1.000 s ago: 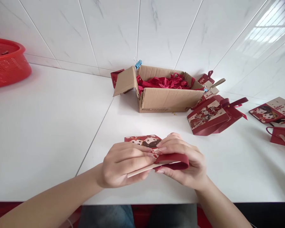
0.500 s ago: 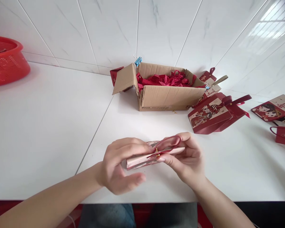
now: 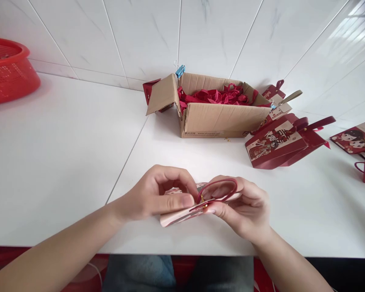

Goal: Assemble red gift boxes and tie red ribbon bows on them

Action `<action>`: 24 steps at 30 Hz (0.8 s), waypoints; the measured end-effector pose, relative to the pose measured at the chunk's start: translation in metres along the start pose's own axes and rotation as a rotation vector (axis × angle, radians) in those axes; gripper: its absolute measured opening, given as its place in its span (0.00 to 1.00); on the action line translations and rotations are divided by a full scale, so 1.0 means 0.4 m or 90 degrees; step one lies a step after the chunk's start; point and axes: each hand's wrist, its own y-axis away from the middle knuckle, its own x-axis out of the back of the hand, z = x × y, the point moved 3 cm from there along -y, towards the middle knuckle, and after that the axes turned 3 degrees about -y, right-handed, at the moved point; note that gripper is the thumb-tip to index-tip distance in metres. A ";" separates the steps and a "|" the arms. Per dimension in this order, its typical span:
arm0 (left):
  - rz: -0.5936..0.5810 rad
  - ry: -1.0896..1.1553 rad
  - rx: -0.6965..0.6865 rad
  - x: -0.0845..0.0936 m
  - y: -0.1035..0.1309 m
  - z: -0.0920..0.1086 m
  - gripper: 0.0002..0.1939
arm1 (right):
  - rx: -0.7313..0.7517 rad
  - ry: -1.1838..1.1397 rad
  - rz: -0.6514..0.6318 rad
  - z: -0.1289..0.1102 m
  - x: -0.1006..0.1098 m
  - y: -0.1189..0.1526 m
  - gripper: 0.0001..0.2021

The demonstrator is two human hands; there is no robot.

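A small red and cream printed gift box (image 3: 178, 215) is held low over the white table, with a dark red strap (image 3: 236, 187) looped above it and a gold fastener (image 3: 204, 201) at the strap's base. Thumb and fingers of my left hand (image 3: 167, 192) pinch the box's left part beside the fastener. My right hand (image 3: 246, 205) grips its right end, the thumb near the fastener and the fingers behind, partly hidden by the strap.
Behind stands an open cardboard box (image 3: 225, 119) of red ribbons (image 3: 214, 96), with a blue clip (image 3: 180, 71). Finished-looking red gift boxes (image 3: 275, 142) stand to its right; more printed boxes (image 3: 353, 140) lie at the far right. A red basket (image 3: 11, 79) is at the left.
My left thumb has come up onto the box, closing that hand. The strap loop stands rounder and more open. Another person's hand at the right edge has gone out of view.
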 end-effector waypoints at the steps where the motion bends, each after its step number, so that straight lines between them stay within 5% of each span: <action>1: -0.005 0.009 0.010 0.000 -0.001 -0.002 0.12 | 0.001 0.005 -0.008 -0.001 -0.001 0.001 0.13; 10: 0.070 -0.021 -0.006 0.000 -0.007 -0.002 0.08 | 0.012 0.047 -0.009 0.000 -0.005 0.003 0.12; 24: 0.044 -0.007 -0.057 0.003 -0.006 0.003 0.06 | 0.043 0.108 -0.004 -0.008 -0.003 0.001 0.10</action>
